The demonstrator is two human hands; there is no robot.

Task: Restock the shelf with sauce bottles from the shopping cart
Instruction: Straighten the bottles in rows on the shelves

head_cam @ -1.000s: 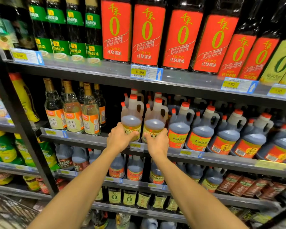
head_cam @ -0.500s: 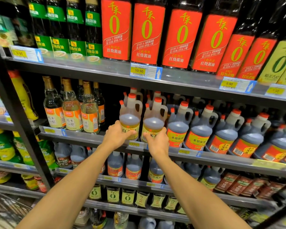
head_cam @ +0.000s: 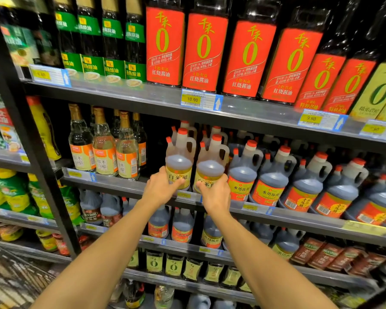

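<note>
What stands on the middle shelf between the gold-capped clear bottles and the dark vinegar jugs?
Head view: two yellow-labelled jugs, the left hand and right hand on them.

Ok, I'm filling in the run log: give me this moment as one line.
left hand: on left yellow-label jug | right hand: on right yellow-label jug | jugs: upright, at shelf front edge

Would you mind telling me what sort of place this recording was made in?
Most likely a supermarket condiment aisle: tiered metal shelves packed with rows of identical bottles, yellow price tags clipped along the shelf edges, and a wire shopping cart at lower left.
</note>
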